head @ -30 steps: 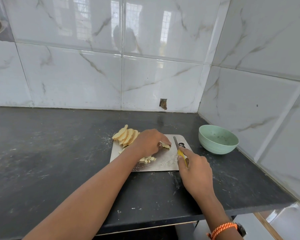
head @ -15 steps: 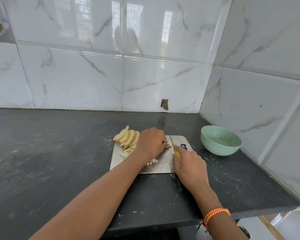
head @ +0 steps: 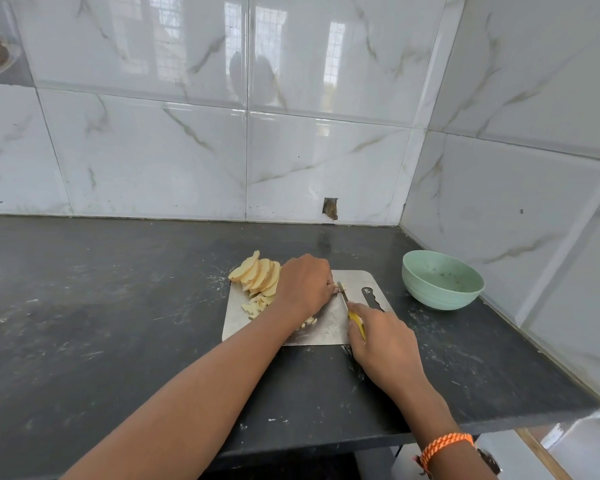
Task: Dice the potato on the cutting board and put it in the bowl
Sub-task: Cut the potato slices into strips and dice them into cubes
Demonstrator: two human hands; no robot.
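Observation:
A steel cutting board (head: 355,282) lies on the dark counter. Fanned potato slices (head: 258,274) rest at its back left corner, and small diced bits (head: 257,306) lie in front of them. My left hand (head: 305,284) presses down on a potato piece that is mostly hidden under the fingers. My right hand (head: 381,336) grips a yellow-handled knife (head: 343,297), its blade right against my left fingertips. The pale green bowl (head: 442,280) stands to the right of the board, near the side wall.
The black counter (head: 101,323) stretches far to the left. Tiled walls close the back and the right side. The counter's front edge runs just beyond my right wrist, which wears an orange braided band (head: 445,445).
My right hand has drawn the knife left, from beside the board's handle slot up against my left fingers. My left hand stays pressed on the potato.

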